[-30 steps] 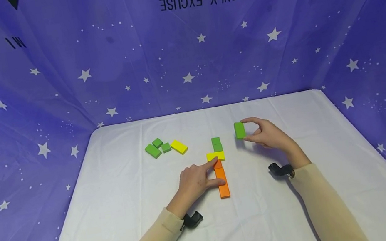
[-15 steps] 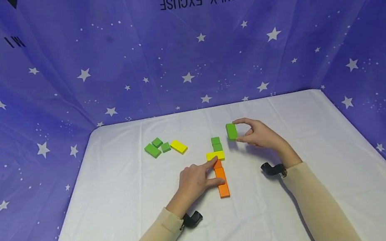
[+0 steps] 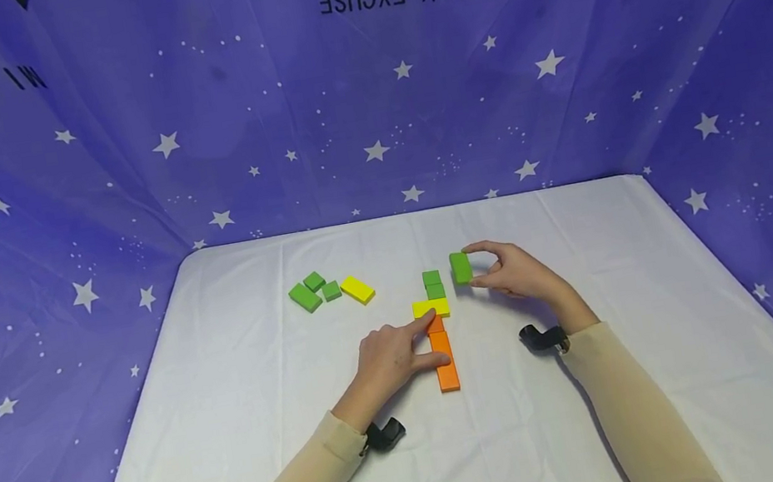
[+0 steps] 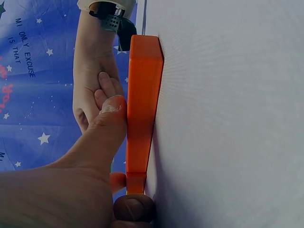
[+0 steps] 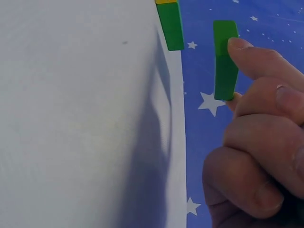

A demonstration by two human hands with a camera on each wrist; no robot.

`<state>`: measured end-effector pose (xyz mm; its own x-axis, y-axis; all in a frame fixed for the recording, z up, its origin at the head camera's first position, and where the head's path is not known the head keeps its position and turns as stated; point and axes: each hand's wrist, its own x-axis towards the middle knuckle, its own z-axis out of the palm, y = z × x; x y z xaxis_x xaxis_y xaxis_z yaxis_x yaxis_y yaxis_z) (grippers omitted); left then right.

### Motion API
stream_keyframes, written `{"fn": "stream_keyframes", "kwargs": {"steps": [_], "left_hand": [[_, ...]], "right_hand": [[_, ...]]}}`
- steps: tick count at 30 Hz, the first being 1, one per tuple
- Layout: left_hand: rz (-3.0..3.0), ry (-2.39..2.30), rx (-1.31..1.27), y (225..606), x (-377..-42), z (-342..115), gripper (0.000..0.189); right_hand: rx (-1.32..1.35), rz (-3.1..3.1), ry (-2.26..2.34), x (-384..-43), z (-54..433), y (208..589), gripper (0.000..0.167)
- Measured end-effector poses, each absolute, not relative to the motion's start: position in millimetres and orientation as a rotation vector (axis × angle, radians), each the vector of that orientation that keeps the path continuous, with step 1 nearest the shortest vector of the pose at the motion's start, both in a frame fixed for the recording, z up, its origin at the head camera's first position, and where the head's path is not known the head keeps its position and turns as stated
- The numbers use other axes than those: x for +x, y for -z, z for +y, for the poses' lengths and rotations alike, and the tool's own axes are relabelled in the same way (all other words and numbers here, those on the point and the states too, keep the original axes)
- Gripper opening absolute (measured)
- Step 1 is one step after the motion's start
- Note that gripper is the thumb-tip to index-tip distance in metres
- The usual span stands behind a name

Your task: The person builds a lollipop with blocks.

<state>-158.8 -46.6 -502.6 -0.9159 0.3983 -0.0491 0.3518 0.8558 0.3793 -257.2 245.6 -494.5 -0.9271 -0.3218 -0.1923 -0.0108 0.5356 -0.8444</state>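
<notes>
My right hand (image 3: 520, 277) pinches a green rectangular block (image 3: 462, 268) between thumb and index finger, raised above the table just right of the row. In the right wrist view that green block (image 5: 226, 61) stands apart from the row. A line of blocks runs away from me: a long orange block (image 3: 447, 375), a small orange block (image 3: 435, 325), a yellow block (image 3: 420, 308) laid crosswise, and two small green blocks (image 3: 433, 285). The left hand (image 3: 390, 356) rests on this row. Its thumb presses the long orange block (image 4: 142, 104), and its index fingertip lies where small orange meets yellow.
At the back left lie a loose yellow block (image 3: 358, 289), a green rectangular block (image 3: 305, 297) and two small green blocks (image 3: 323, 286). A white cloth covers the table (image 3: 299, 457). A purple starry curtain (image 3: 304, 102) surrounds its back and sides.
My right hand has moved left with the green block, closer to the two small green blocks, and sits slightly lower. The left hand has stayed on the row.
</notes>
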Motion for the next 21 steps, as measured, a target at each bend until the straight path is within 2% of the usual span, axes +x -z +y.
{"fn": "stream_keyframes", "kwargs": {"steps": [21], "left_hand": [[2.912, -0.532, 0.581, 501, -157, -45, 0.085]], "right_hand": [[-0.28, 2.541, 1.058, -254, 225, 505, 0.069]]}}
